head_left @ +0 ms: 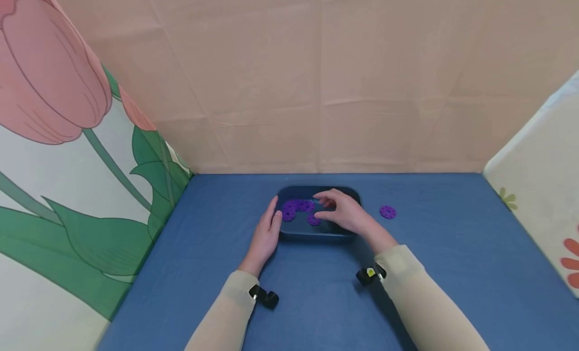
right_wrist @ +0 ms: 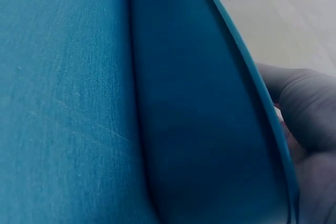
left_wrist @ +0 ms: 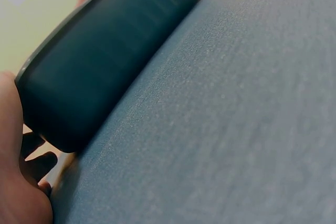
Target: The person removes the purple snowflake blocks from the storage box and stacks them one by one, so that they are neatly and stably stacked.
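Note:
A dark blue rectangular tray (head_left: 316, 236) stands on the table and holds several purple notched discs (head_left: 289, 210), bunched toward its left end. My left hand (head_left: 266, 235) rests along the tray's left end, its fingers fairly straight; in the left wrist view the thumb lies by the rim of the tray (left_wrist: 100, 56). Over the right half of the tray reaches my right hand (head_left: 341, 211), thumb and fingers apart with no disc between them. One purple disc (head_left: 314, 220) lies just below its thumb tip. The right wrist view shows the tray's outer wall (right_wrist: 194, 98) beside that hand (right_wrist: 310, 119).
Right of the tray, a single purple disc (head_left: 387, 211) lies on the blue table (head_left: 443, 240). A beige backdrop (head_left: 316, 79) rises behind the table. Printed floral cloths (head_left: 113, 205) flank it on both sides.

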`<act>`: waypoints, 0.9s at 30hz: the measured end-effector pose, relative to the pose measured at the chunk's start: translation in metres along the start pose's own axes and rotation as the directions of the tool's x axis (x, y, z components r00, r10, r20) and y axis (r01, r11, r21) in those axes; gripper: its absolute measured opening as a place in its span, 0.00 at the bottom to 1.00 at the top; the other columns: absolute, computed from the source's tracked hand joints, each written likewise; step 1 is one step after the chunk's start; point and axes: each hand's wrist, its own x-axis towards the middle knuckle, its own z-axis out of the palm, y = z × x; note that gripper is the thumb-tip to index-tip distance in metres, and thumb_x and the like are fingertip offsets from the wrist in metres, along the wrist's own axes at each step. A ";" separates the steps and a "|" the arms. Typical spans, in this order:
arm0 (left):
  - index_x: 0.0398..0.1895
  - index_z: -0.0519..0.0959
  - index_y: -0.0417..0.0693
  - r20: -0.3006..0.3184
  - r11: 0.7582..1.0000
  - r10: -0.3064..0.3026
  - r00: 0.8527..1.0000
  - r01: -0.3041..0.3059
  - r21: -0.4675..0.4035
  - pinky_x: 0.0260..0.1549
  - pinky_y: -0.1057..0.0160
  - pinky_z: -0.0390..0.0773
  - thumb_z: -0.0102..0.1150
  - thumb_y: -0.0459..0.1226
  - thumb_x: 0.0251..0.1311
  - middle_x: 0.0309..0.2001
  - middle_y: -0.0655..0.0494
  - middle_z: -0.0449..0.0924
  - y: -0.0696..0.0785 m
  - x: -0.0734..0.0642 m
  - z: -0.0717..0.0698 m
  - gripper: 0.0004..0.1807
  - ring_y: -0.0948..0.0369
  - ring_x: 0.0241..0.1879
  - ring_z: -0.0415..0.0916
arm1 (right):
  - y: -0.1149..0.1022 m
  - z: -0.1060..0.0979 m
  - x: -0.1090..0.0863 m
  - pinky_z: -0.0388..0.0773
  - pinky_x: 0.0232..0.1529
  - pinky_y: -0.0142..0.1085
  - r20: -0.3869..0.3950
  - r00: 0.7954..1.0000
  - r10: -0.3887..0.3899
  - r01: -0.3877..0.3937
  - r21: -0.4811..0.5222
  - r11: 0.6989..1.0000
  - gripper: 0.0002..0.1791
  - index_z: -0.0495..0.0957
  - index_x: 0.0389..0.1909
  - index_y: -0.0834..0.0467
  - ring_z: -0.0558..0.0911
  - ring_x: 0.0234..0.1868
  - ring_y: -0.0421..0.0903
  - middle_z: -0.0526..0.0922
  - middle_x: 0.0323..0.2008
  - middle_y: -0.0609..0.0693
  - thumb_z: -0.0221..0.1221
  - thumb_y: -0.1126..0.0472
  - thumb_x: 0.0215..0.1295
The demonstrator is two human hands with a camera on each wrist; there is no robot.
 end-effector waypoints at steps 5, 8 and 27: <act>0.77 0.50 0.69 -0.005 1.000 -0.002 1.000 0.002 -0.004 0.69 0.48 0.54 0.33 0.59 0.74 0.74 0.69 0.51 0.001 0.000 0.000 0.31 0.60 0.73 0.49 | 0.000 0.001 0.005 0.75 0.52 0.46 0.043 0.999 0.028 -0.028 0.007 1.000 0.29 0.76 0.61 0.51 0.77 0.48 0.45 0.79 0.51 0.53 0.69 0.49 0.59; 0.77 0.50 0.69 -0.006 1.000 -0.007 1.000 0.007 0.001 0.69 0.49 0.54 0.33 0.59 0.74 0.74 0.70 0.51 0.001 0.000 0.001 0.31 0.62 0.73 0.49 | 0.000 0.002 0.008 0.75 0.52 0.47 0.076 0.996 0.051 -0.052 0.017 0.999 0.28 0.77 0.60 0.52 0.78 0.49 0.47 0.80 0.50 0.53 0.69 0.51 0.59; 0.77 0.50 0.69 -0.001 1.000 -0.011 1.000 0.011 -0.003 0.69 0.48 0.54 0.34 0.58 0.74 0.74 0.68 0.52 -0.002 0.003 0.002 0.30 0.60 0.73 0.50 | 0.006 0.005 0.018 0.74 0.54 0.49 0.206 0.973 0.103 -0.093 -0.062 0.994 0.26 0.78 0.58 0.55 0.77 0.50 0.50 0.81 0.49 0.54 0.69 0.54 0.59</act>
